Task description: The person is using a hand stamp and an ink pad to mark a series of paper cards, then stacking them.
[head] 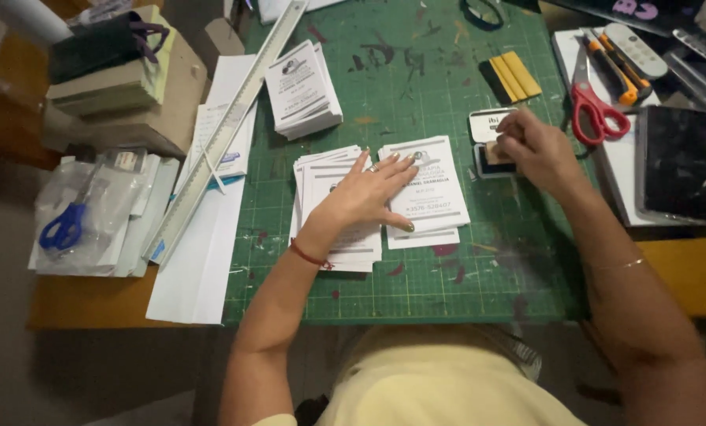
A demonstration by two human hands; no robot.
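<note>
My left hand (366,196) lies flat with fingers spread across two piles of white printed cards (432,197) on the green cutting mat (416,276). A red cord circles that wrist. My right hand (536,148) is closed on a small wooden stamp (496,153), pressing it onto a dark ink pad (483,164) just right of the cards. A third stack of the same cards (301,89) sits farther back on the mat.
A long metal ruler (230,130) lies diagonally on white paper at left. Red scissors (597,110), an orange cutter (613,67) and a dark tablet (678,162) sit right. Yellow strips (514,76), a bag with blue scissors (73,221) and cardboard boxes (124,95) surround.
</note>
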